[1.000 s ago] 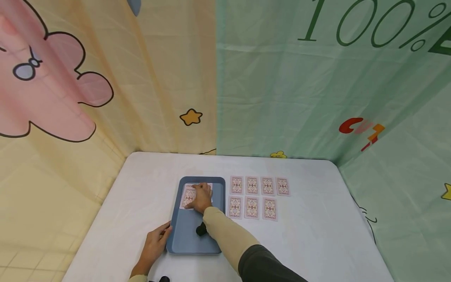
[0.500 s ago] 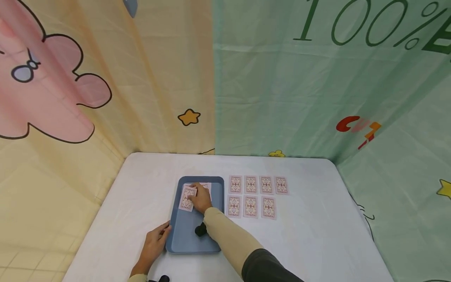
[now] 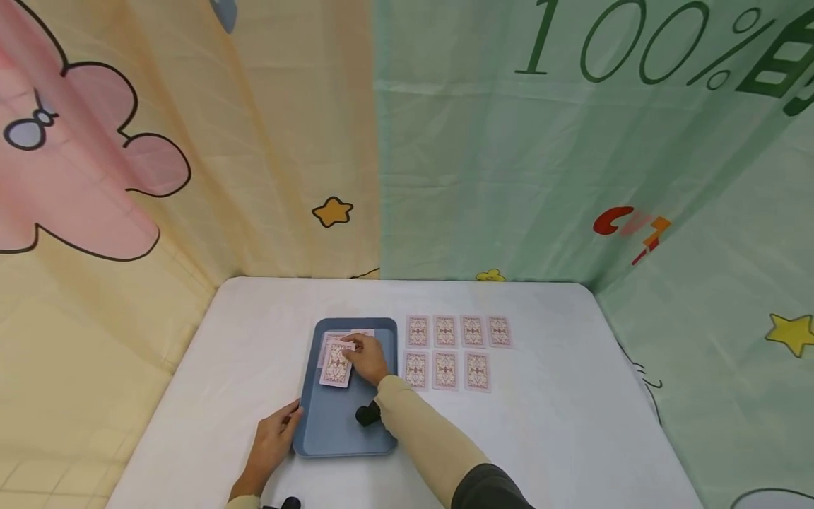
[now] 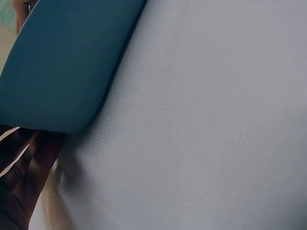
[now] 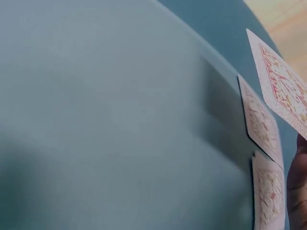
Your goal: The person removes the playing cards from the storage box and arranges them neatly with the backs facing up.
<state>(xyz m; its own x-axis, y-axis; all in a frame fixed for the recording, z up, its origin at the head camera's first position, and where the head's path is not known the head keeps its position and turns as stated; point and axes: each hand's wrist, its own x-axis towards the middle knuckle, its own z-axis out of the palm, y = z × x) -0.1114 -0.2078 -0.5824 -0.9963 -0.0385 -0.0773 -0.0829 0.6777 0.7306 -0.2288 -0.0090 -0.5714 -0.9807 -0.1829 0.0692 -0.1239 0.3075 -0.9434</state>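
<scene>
"Up came a card (image 3: 335,366), now pinched in my right hand (image 3: 369,358), above the tray (image 3: 340,431)."
"And your left hand (image 3: 273,438)?"
"Straight fingers touch the tray's side. Other cards (image 5: 269,191) lie just past my pinch, so this one looks free."

The tray (image 3: 333,435) looks like smooth, matt plastic. The cards (image 3: 445,370) seem to be thin, stiff paper with smooth printed backs. The tablecloth (image 4: 206,110) is matt cloth with a fine, slightly rough weave, the curtain (image 3: 483,177) thin creased fabric, the sleeve (image 3: 426,424) soft matt cloth.
</scene>
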